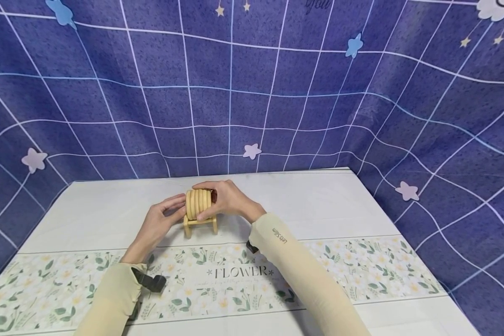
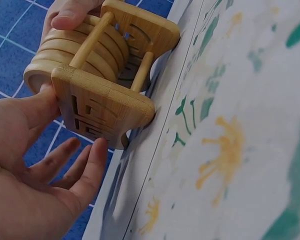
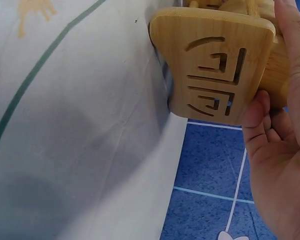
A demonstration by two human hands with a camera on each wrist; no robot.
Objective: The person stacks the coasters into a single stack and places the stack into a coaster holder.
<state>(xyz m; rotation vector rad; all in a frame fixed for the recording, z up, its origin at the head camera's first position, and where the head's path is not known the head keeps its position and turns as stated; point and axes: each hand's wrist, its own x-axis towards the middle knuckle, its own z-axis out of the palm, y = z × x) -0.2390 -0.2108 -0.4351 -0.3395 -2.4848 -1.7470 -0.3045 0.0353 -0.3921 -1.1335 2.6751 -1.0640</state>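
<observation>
A stack of several round wooden coasters [image 1: 197, 202] sits on edge in a small wooden rack [image 1: 200, 222] on the table. The rack's side panel [image 3: 210, 75] has cut-out line patterns, and two rods [image 2: 91, 41] join the panels. My right hand [image 1: 232, 198] grips the stack from the right, fingers over the top and thumb at the front. On the other side is my left hand [image 1: 156, 224], its thumb against the end coaster. The left fingers [image 2: 92, 167] are loosely extended beside the rack's panel. Part of the stack is hidden behind my right hand.
The white tablecloth [image 1: 298, 205] has a floral band [image 1: 185, 294] with the word FLOWER across it. Behind and to the right hangs a blue curtain [image 1: 252, 112] with white grid lines and stars, meeting the table's far edge close behind the rack.
</observation>
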